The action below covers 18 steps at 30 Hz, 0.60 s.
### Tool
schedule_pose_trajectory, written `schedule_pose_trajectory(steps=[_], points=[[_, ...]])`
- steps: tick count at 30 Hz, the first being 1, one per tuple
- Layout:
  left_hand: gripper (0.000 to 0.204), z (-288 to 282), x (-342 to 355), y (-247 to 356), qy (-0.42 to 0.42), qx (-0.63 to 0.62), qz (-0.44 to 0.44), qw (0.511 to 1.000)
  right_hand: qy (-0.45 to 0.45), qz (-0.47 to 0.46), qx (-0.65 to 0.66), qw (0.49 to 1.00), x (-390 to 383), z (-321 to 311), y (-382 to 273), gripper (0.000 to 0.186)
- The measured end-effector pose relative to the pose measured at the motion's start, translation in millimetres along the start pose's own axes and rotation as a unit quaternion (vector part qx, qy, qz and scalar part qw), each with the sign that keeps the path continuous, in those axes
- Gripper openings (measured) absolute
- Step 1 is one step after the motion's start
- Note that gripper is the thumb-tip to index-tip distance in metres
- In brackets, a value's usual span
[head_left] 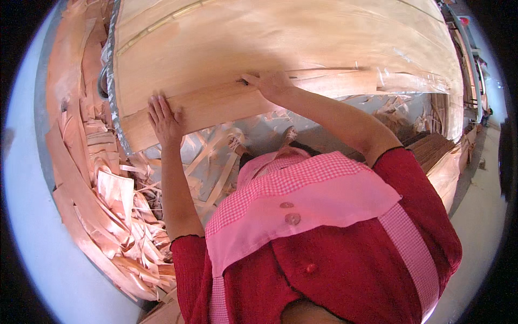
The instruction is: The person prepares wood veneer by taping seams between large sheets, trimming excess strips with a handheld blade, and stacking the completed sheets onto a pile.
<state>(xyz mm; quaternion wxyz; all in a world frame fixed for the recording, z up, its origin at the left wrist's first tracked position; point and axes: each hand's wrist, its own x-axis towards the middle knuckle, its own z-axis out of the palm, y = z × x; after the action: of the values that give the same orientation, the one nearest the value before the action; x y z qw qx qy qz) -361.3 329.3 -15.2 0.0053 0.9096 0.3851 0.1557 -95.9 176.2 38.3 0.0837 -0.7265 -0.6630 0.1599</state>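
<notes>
A person's left hand (165, 121) lies spread, its grip wide, on a thin wood strip (216, 112) at the near edge of the tabletop (111, 92), left of centre in the frame. The right hand (271, 85) rests at upper centre — whether its grip pinches anything, one cannot tell. Uneven pressure could split the strip — or slide it toward scraps (143, 237) at lower left.

A single fisheye view looks steeply down and forward from the wearer's head, above and behind the left hand (166, 124) and right hand (274, 86), close to the pink apron (329, 202), farther from either hand
</notes>
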Motion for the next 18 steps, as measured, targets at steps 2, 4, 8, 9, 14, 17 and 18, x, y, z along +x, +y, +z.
schedule_pose_trajectory(steps=[2,4,8,9,14,17,18], points=[[0.062,25,-5,0,0.046,-0.084,0.031,0.995,-0.022,0.006,-0.067,0.997,-13,-8,-3,0.036],[0.064,41,2,55,0.008,-0.252,-0.023,0.967,-0.021,0.021,-0.109,0.994,-7,3,0,0.034],[0.067,30,14,155,-0.098,0.061,-0.013,0.993,-0.074,0.045,-0.103,0.991,-4,-3,2,0.032],[0.07,35,14,156,-0.083,0.092,-0.019,0.992,-0.09,0.051,-0.096,0.99,-8,-10,7,0.032],[0.07,26,12,165,-0.055,0.077,-0.025,0.995,-0.091,0.064,-0.061,0.992,-65,-36,72,0.034],[0.069,28,17,163,-0.035,0.081,-0.002,0.996,-0.018,0.046,-0.094,0.994,-103,-12,148,0.043],[0.069,27,17,164,-0.04,0.082,-0.004,0.996,-0.033,0.057,-0.114,0.991,-107,-15,147,0.043]])
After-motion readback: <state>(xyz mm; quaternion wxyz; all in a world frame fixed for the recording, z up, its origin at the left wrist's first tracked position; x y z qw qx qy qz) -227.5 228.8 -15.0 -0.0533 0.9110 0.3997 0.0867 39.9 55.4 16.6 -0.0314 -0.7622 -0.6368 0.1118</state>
